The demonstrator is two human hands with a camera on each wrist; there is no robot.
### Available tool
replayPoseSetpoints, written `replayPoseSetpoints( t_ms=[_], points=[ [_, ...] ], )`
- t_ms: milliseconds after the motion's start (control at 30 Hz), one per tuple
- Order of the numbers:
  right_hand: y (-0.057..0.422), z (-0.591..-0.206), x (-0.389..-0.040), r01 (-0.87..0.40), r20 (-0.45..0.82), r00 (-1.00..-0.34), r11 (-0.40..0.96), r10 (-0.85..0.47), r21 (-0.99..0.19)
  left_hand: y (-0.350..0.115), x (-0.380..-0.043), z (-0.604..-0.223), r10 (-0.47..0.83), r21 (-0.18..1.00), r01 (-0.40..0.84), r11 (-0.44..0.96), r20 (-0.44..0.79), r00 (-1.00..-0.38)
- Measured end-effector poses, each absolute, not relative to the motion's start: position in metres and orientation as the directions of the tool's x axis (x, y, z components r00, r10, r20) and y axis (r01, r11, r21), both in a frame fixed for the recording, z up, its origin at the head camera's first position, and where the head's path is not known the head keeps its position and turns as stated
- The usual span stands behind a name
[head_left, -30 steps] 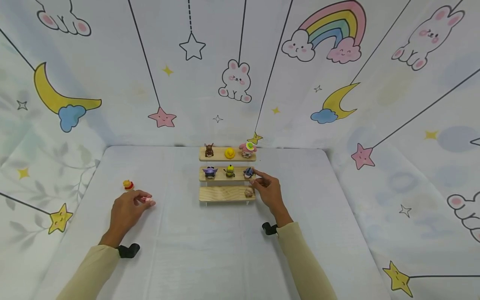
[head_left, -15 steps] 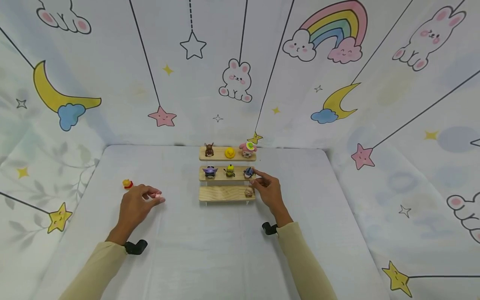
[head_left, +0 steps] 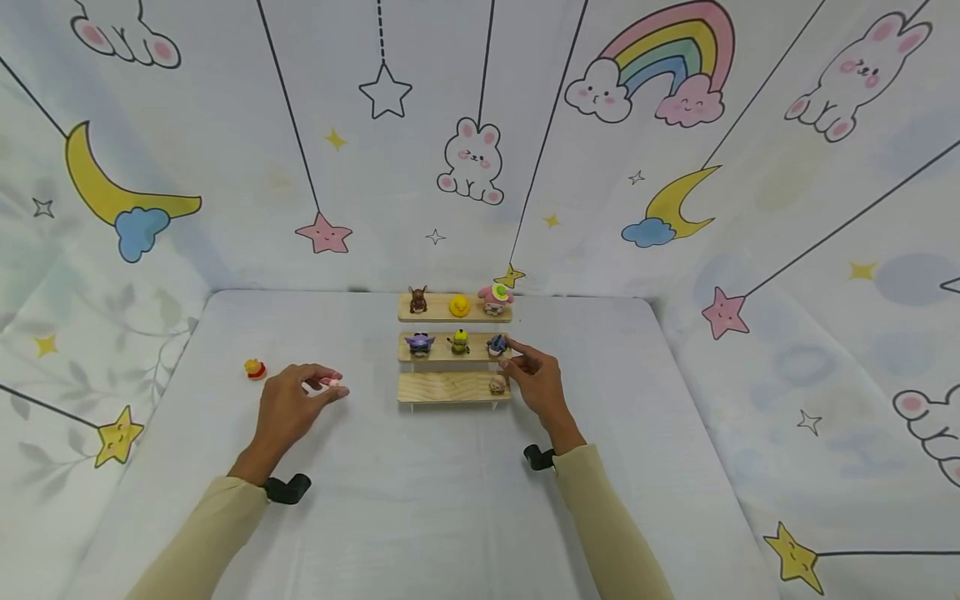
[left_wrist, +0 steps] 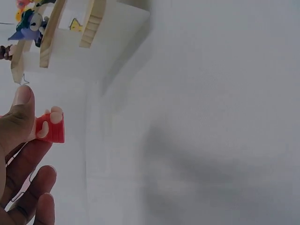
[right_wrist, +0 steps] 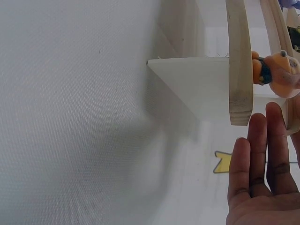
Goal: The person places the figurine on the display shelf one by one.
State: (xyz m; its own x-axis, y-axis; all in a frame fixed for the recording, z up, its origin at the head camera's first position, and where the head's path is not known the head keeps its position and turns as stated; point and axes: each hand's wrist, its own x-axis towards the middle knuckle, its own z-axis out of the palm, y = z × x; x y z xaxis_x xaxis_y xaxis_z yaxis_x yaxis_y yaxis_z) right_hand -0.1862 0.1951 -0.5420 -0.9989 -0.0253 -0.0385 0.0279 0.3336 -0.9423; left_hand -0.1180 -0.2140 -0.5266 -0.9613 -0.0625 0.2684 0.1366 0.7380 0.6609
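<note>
Between the thumb and fingers of my left hand [head_left: 288, 408] is a small pink-and-red figurine [left_wrist: 50, 127], held over the cloth left of a three-tier wooden display shelf [head_left: 442, 387]. My right hand [head_left: 543, 390] is at the shelf's right end, thumb and index finger round the end of the middle tier, the index fingertip right at a dark blue figurine [head_left: 496, 345]. In the right wrist view its other fingers [right_wrist: 257, 150] stretch out beside the planks. A tan figurine [head_left: 498, 384] sits at the right of the lowest tier. On the table at left stands a red-and-yellow figurine [head_left: 255, 369].
A brown figurine [head_left: 418, 300], a yellow one [head_left: 460, 307] and a pink one [head_left: 495, 300] stand on the top tier. The middle tier also holds a purple figurine [head_left: 420, 344] and a green-and-yellow one [head_left: 460, 342]. A printed cloth backdrop [head_left: 420, 167] rises behind the white-covered table [head_left: 420, 500].
My left hand has moved right and a little farther from me, toward the shelf, carrying the pink-and-red figurine. The right hand has stayed in place at the shelf's end.
</note>
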Motion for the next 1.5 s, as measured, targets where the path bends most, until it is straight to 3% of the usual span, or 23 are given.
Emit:
replayPoseSetpoints(
  t_ms=[433, 700, 1267, 1500],
  points=[
    [0.188, -0.507, -0.173, 0.010, -0.033, -0.997, 0.314, -0.067, -0.949, -0.184, -0.127, -0.515, -0.019, 0.677, 0.186, 0.712, 0.283, -0.959],
    [0.189, -0.518, -0.177, 0.029, -0.047, -0.998, 0.329, -0.045, -0.944, -0.173, -0.132, -0.513, -0.006, 0.682, 0.209, 0.701, 0.298, -0.955],
    [0.188, -0.505, -0.172, -0.004, -0.024, -0.996, 0.306, -0.087, -0.952, -0.154, -0.138, -0.507, 0.014, 0.721, 0.291, 0.629, 0.364, -0.931],
    [0.193, -0.526, -0.180, -0.003, -0.024, -0.996, 0.305, -0.086, -0.952, -0.147, -0.138, -0.505, 0.025, 0.723, 0.300, 0.622, 0.365, -0.931]
  ],
)
